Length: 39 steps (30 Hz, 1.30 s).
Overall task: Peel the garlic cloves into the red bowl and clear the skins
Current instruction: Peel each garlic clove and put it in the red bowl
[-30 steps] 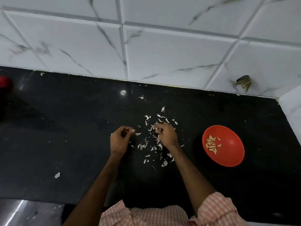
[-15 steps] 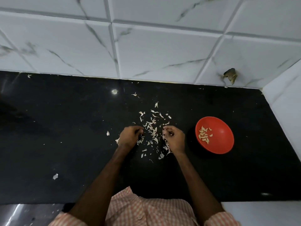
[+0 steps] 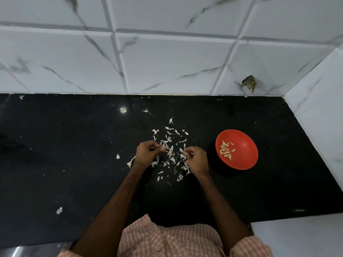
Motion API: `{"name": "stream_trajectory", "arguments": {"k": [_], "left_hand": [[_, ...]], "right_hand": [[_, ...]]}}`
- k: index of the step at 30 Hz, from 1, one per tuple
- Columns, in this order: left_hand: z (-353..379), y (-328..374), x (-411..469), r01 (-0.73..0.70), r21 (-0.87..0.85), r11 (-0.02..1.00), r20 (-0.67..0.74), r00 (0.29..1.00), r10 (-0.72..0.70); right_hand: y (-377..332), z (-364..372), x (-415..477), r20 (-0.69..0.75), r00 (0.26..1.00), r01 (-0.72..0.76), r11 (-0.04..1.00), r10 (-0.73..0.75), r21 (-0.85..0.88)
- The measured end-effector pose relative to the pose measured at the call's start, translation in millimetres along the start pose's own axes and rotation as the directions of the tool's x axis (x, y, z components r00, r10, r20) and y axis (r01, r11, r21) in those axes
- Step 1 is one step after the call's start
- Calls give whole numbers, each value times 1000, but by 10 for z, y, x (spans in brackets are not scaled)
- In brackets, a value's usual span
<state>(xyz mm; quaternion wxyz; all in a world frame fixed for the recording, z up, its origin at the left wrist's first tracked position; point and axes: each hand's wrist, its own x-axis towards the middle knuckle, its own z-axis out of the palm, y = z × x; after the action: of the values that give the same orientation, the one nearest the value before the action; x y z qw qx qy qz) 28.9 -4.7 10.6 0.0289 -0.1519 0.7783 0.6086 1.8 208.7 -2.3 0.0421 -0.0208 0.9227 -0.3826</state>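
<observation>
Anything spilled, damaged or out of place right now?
Garlic skins litter the black counter between the left hand and right hand, with strays toward the front left and back wall. One wall tile near the right corner has a broken, brownish hole. The red bowl sits upright, cloves inside.

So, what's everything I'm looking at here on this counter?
red bowl: one, red, on the counter's right.
peeled cloves: a dozen or so, pale, inside the bowl.
skins: many, whitish, scattered mid-counter between the hands; stray ones further left.
counter: one, black.
wall tiles: white, grey-veined, behind.
brown patch: one, on a tile; unclear what.
shirt: checked, orange-white, bottom edge.
left hand: fingers curled; contents hidden.
right hand: pinches a pale bit.
</observation>
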Motion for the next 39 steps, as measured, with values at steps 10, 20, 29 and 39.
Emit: {"name": "stream_trajectory", "arguments": {"k": [10, 20, 29, 39], "left_hand": [[-25, 221, -29, 23, -244, 969, 98, 995, 1], [13, 301, -11, -30, -264, 964, 116, 991, 62], [81, 303, 26, -139, -166, 976, 141, 977, 163], [136, 385, -15, -183, -204, 962, 183, 958, 221]], "right_hand": [[-447, 5, -36, 17, 971, 234, 961, -239, 145], [-656, -11, 29, 58, 930, 363, 932, -362, -1], [-700, -88, 22, 35, 956, 292, 957, -292, 10], [-817, -210, -22, 62, 985, 141, 956, -161, 257]]}}
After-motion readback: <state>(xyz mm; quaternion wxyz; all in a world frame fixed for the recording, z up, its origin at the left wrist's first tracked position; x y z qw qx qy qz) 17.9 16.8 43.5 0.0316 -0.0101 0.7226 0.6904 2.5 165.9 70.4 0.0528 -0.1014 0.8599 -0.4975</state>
